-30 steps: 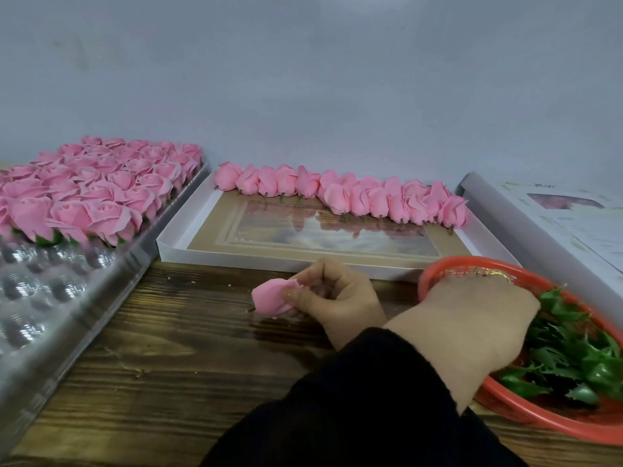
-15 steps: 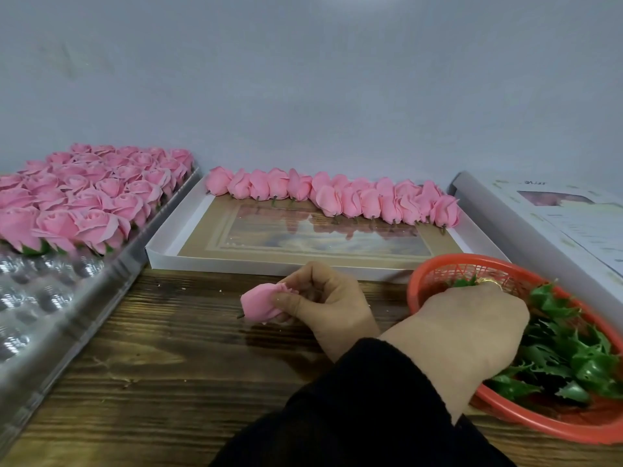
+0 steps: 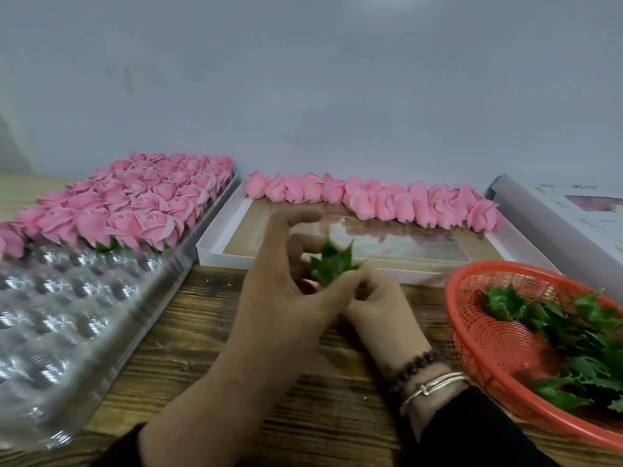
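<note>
Of the job, a good part is done: at the far end of the clear plastic blister tray (image 3: 60,332), well left of the orange-red plastic mesh basket (image 3: 488,335), stand the finished pink roses (image 3: 135,203) with green under them, while the tray's nearer cups hold nothing. A row of bare pink foam buds (image 3: 381,200) waits beyond the basket, along the back of the shallow white cardboard tray (image 3: 215,251). My left hand (image 3: 279,308) curls round one pink foam rosebud (image 3: 310,284), just a sliver showing. My right hand (image 3: 381,308) pinches a green plastic leaf calyx (image 3: 332,266) against it, just left of the basket and above the wooden bench (image 3: 188,348). Fitting it looks to be the step in hand. Half a second ago my right hand was in the basket and my left held the bud low on the bench; now they have met.
</note>
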`<control>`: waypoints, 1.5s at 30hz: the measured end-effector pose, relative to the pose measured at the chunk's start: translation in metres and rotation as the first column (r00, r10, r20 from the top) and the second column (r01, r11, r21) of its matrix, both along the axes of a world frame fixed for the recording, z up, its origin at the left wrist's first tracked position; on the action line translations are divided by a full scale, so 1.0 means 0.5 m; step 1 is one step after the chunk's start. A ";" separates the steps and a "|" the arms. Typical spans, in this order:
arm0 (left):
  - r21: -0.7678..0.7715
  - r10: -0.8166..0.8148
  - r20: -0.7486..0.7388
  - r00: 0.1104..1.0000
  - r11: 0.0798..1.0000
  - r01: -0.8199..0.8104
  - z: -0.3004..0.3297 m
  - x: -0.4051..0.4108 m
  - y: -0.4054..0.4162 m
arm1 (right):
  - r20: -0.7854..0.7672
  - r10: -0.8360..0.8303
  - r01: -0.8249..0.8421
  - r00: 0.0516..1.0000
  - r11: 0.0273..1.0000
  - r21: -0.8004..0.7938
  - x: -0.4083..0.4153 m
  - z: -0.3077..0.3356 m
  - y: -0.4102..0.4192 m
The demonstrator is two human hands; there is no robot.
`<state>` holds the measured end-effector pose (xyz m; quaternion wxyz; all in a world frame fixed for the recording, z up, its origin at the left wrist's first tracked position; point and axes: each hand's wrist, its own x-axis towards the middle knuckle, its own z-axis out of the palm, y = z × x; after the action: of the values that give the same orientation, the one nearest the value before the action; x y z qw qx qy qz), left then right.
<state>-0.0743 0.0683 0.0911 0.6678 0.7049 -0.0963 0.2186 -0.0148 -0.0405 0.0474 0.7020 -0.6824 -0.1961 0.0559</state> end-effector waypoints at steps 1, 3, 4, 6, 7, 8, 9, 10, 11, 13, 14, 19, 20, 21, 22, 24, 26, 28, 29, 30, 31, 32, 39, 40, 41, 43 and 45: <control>-0.035 0.066 -0.040 0.997 0.997 -0.067 -0.012 -0.008 0.025 | -0.010 0.001 -0.001 1.000 1.000 -0.002 0.002 -0.007 0.000; -0.155 0.097 -0.133 0.986 0.981 -0.117 -0.046 -0.004 0.053 | -0.005 -0.001 0.001 1.000 0.999 0.046 0.001 -0.011 0.001; -0.201 0.091 -0.173 0.981 0.972 -0.126 -0.064 0.002 0.062 | -0.008 -0.008 0.008 1.000 0.999 0.048 0.002 -0.010 0.003; -0.175 0.117 -0.235 0.965 0.971 -0.161 -0.094 0.012 0.077 | -0.027 -0.039 0.041 0.999 0.997 0.067 0.011 -0.020 0.003; -0.131 0.126 -0.258 0.958 0.978 -0.164 -0.103 0.016 0.081 | -0.033 -0.044 0.046 0.998 0.995 0.083 0.015 -0.022 -0.001; -0.093 0.111 -0.270 0.956 0.986 -0.141 -0.108 0.019 0.083 | -0.058 -0.050 0.056 0.997 0.993 0.100 0.013 -0.015 -0.004; -0.070 0.071 -0.288 0.955 0.993 -0.095 -0.109 0.020 0.084 | -0.068 -0.061 0.070 0.996 0.989 0.132 0.015 -0.014 -0.007; -0.057 0.015 -0.302 0.953 0.998 -0.034 -0.109 0.020 0.085 | -0.079 -0.074 0.087 0.994 0.982 0.167 0.016 -0.015 -0.009; -0.047 -0.030 -0.320 0.947 0.999 0.015 -0.108 0.018 0.087 | -0.086 -0.076 0.093 0.993 0.974 0.205 0.018 -0.017 -0.009; 0.006 -0.052 -0.333 0.942 0.998 0.058 -0.107 0.018 0.092 | -0.113 -0.058 0.088 0.992 0.953 0.288 0.018 -0.015 -0.009; 0.025 -0.051 -0.328 0.943 0.998 0.063 -0.108 0.020 0.094 | -0.127 -0.048 0.088 0.991 0.940 0.331 0.019 -0.016 -0.009; -0.166 -0.083 -0.350 0.933 0.986 0.025 -0.102 0.023 0.082 | -0.207 0.033 0.073 0.978 0.871 0.486 0.017 -0.009 -0.005; -0.230 -0.099 -0.364 0.926 0.973 0.014 -0.100 0.025 0.080 | -0.213 0.047 0.064 0.976 0.872 0.486 0.014 -0.007 -0.003; -0.285 -0.113 -0.371 0.922 0.959 0.003 -0.099 0.027 0.080 | -0.212 0.058 0.052 0.975 0.875 0.481 0.012 -0.007 -0.002; -0.337 -0.125 -0.366 0.922 0.942 -0.006 -0.099 0.030 0.081 | -0.208 0.070 0.037 0.976 0.881 0.472 0.011 -0.008 -0.001; -0.405 -0.136 -0.340 0.931 0.914 -0.014 -0.097 0.032 0.083 | -0.185 0.085 0.008 0.979 0.891 0.454 0.008 -0.007 0.002; -0.428 -0.139 -0.333 0.933 0.904 -0.018 -0.096 0.033 0.082 | -0.163 0.078 0.000 0.983 0.904 0.428 0.008 -0.007 0.002; -0.434 -0.145 -0.352 0.925 0.901 -0.024 -0.101 0.034 0.084 | -0.147 0.066 0.000 0.987 0.913 0.408 0.009 -0.007 0.002; -0.436 -0.152 -0.367 0.918 0.900 -0.025 -0.105 0.035 0.085 | -0.142 0.062 0.001 0.988 0.916 0.402 0.009 -0.007 0.002; -0.432 -0.158 -0.381 0.911 0.902 -0.024 -0.108 0.035 0.085 | -0.136 0.056 0.002 0.989 0.919 0.394 0.009 -0.007 0.001; -0.423 -0.165 -0.391 0.905 0.906 -0.018 -0.111 0.036 0.085 | -0.125 0.051 0.001 0.991 0.924 0.383 0.008 -0.006 0.001; -0.419 -0.171 -0.397 0.902 0.908 -0.013 -0.113 0.037 0.085 | -0.110 0.046 -0.002 0.993 0.932 0.363 0.007 -0.004 0.001; -0.419 -0.152 -0.414 0.898 0.907 -0.040 -0.119 0.042 0.083 | 0.066 -0.068 0.057 0.995 0.985 0.163 -0.017 0.015 0.018; -0.449 -0.155 -0.404 0.901 0.892 -0.048 -0.118 0.043 0.083 | 0.081 -0.089 0.074 0.993 0.982 0.172 -0.020 0.021 0.020; -0.481 -0.161 -0.395 0.904 0.875 -0.055 -0.117 0.044 0.084 | 0.092 -0.107 0.087 0.990 0.977 0.192 -0.023 0.027 0.019; -0.526 -0.173 -0.384 0.907 0.848 -0.061 -0.117 0.044 0.085 | 0.106 -0.125 0.100 0.986 0.970 0.221 -0.029 0.038 0.016; -0.536 -0.180 -0.376 0.909 0.842 -0.055 -0.121 0.044 0.087 | 0.126 -0.109 0.083 0.986 0.977 0.194 -0.037 0.045 0.019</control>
<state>-0.0524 0.1116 0.0306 0.8495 0.5166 0.0881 0.0606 -0.0332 -0.0308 0.0700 0.7504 -0.6237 -0.2146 -0.0434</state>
